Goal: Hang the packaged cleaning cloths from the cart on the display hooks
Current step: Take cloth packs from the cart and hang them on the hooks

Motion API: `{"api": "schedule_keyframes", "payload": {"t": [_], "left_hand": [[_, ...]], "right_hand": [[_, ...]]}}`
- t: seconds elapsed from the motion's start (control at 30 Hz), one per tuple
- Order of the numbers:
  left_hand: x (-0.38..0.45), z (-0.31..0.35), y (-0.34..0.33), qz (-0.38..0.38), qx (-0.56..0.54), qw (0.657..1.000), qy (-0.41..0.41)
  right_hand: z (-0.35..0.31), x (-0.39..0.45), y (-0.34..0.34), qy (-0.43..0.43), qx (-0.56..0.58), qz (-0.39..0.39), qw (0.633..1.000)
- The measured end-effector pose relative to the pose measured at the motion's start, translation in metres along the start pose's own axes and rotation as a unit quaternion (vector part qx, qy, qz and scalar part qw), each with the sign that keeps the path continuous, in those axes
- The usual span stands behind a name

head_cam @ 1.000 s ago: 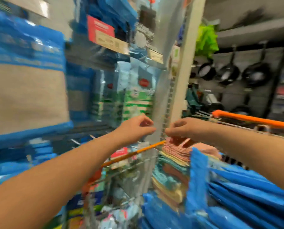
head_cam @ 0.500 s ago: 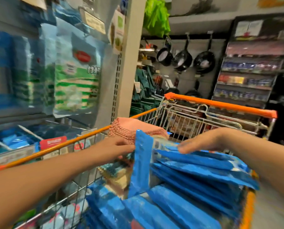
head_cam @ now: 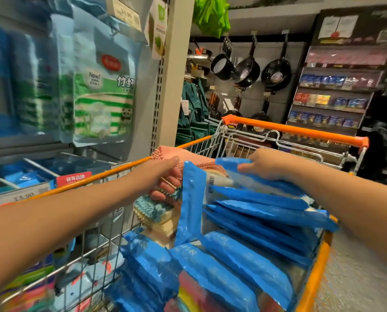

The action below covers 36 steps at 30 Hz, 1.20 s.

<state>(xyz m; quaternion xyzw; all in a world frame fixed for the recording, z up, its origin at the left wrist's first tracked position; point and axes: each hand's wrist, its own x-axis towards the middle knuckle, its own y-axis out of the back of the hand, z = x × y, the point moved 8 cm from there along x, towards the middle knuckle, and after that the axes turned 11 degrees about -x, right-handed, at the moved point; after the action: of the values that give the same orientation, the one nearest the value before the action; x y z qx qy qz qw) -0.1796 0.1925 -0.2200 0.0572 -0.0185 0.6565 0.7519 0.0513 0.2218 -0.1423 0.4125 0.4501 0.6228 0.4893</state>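
Observation:
An orange-rimmed wire cart (head_cam: 296,130) holds several blue packaged cleaning cloths (head_cam: 255,224), stacked flat. One pack (head_cam: 191,199) stands upright at the stack's left end, with pink, teal and yellow cloths showing on its side. My left hand (head_cam: 165,180) grips this upright pack, thumb on top and fingers curled against the cloths. My right hand (head_cam: 265,166) lies on the top flat pack (head_cam: 275,185), its fingers curled over the far edge. Metal display hooks (head_cam: 41,168) jut from the shelf on the left, low beside the cart.
Green-and-white cloth packs (head_cam: 102,104) hang on the upper hooks at left. A grey shelf upright (head_cam: 172,91) stands just beyond them. Price tags (head_cam: 21,195) sit at the hook ends. Black pans (head_cam: 246,70) and stocked shelves (head_cam: 332,102) line the aisle ahead.
My view swung from the shelf hooks right to the cart. Both hands dropped from in front of the shelf onto the packs; the left closed on the upright pack, the right on the top flat one.

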Motion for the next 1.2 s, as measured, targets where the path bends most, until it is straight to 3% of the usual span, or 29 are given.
{"api": "schedule_keyframes", "payload": {"t": [0.1, 0.2, 0.33, 0.43, 0.53, 0.7, 0.83, 1.0, 1.1, 1.2], "left_hand": [[-0.003, 0.003, -0.003, -0.037, -0.088, 0.994, 0.056], [-0.007, 0.01, 0.0, -0.053, -0.18, 0.98, 0.071], [-0.011, 0.011, 0.015, -0.043, -0.233, 0.968, 0.087], [-0.007, 0.001, 0.041, 0.039, -0.093, 0.993, 0.067], [-0.008, 0.003, 0.062, 0.077, -0.012, 0.996, 0.049], [-0.013, 0.019, 0.126, 0.215, 0.015, 0.976, -0.012], [-0.02, 0.02, 0.165, 0.312, 0.074, 0.947, -0.024], [-0.02, 0.007, 0.171, 0.293, 0.078, 0.953, 0.024], [-0.025, 0.007, 0.167, 0.287, 0.04, 0.957, 0.024], [-0.025, 0.008, 0.165, 0.284, 0.042, 0.958, 0.017]], "right_hand": [[-0.028, -0.036, 0.055, 0.039, 0.117, 0.149, 0.981], [-0.088, -0.07, 0.073, 0.142, 0.097, 0.21, 0.963], [-0.15, -0.073, 0.034, 0.282, 0.044, 0.123, 0.951], [-0.154, -0.062, 0.007, 0.337, 0.106, 0.021, 0.935], [-0.126, -0.042, 0.001, 0.289, 0.185, -0.015, 0.939], [-0.055, 0.014, 0.015, 0.123, 0.351, 0.053, 0.927], [-0.023, 0.043, -0.012, -0.034, 0.373, -0.045, 0.926], [-0.068, 0.048, -0.045, -0.018, 0.273, -0.178, 0.945], [-0.073, 0.051, -0.045, -0.034, 0.292, -0.162, 0.942], [-0.07, 0.045, -0.05, -0.025, 0.359, -0.173, 0.917]]}}
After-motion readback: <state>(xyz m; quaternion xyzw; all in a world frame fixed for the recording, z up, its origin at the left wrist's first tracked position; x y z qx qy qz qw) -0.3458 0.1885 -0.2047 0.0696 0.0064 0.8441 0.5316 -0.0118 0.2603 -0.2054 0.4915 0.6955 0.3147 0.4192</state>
